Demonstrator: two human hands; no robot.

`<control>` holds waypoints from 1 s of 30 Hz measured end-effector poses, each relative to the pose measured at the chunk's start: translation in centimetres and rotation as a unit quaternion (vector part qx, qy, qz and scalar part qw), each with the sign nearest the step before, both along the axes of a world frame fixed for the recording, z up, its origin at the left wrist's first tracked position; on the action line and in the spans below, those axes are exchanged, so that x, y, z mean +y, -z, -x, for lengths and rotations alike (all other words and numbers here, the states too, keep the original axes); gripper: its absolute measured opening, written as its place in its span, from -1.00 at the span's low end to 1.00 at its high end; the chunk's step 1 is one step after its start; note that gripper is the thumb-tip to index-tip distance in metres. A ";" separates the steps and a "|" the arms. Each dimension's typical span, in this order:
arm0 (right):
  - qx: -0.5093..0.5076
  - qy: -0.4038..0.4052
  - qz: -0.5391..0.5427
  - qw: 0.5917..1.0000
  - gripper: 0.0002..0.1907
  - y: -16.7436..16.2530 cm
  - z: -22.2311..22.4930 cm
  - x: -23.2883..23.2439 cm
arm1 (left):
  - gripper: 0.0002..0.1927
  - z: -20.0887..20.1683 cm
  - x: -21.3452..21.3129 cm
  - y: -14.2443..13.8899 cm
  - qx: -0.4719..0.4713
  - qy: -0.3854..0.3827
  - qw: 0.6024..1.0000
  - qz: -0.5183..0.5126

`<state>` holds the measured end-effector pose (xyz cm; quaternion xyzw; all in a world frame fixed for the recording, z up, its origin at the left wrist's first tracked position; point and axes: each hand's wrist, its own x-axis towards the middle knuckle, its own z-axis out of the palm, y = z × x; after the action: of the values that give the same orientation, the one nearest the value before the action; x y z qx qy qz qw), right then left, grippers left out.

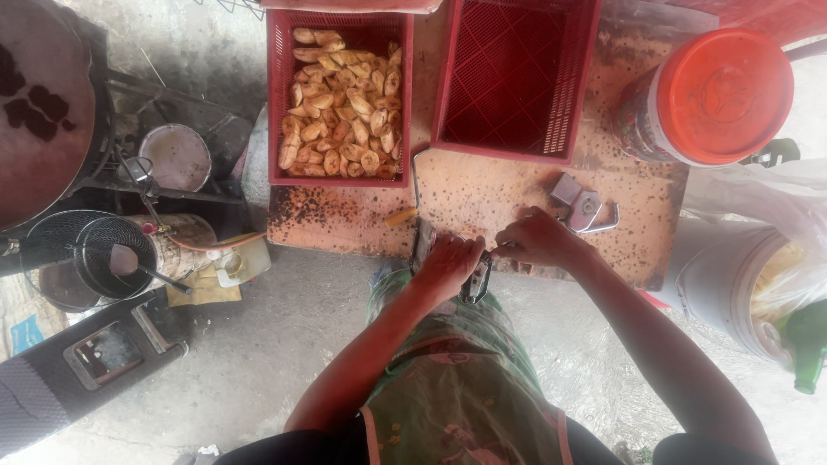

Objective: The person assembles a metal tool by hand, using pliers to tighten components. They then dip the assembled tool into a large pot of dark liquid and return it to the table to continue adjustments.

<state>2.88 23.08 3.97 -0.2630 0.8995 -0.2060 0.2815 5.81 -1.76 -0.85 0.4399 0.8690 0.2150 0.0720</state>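
My left hand (448, 263) grips a metal clamp-like tool (475, 282) at the near edge of a stained wooden table (482, 194). Close beside it, my right hand (538, 241) is closed on a small part of the same tool. A metal bracket with a grey plate (581, 209) lies on the table just beyond my right hand. A thin metal rod with a yellow handle (403, 215) lies left of my left hand. At the back left of the table stands a red crate (277, 112) full of peeled plantains (345, 103).
An empty red crate (517, 77) sits at the back middle, a jar with an orange lid (719, 95) at the right. A white bucket (732, 288) and green bottle (805, 344) stand right of me. Left, a large pan (39, 112), wire strainers (112, 250) and metal bowl (175, 157).
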 end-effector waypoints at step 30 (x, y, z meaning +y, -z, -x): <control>-0.061 -0.001 -0.046 0.997 -0.75 -3.3 1.8 -1.9 | -0.24 0.3 0.3 0.1 -0.007 0.046 0.995 0.086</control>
<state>1.06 21.15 7.31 -0.2378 0.8889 -0.1797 0.3479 5.49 -1.48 -0.97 0.4699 0.8627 0.1387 0.1255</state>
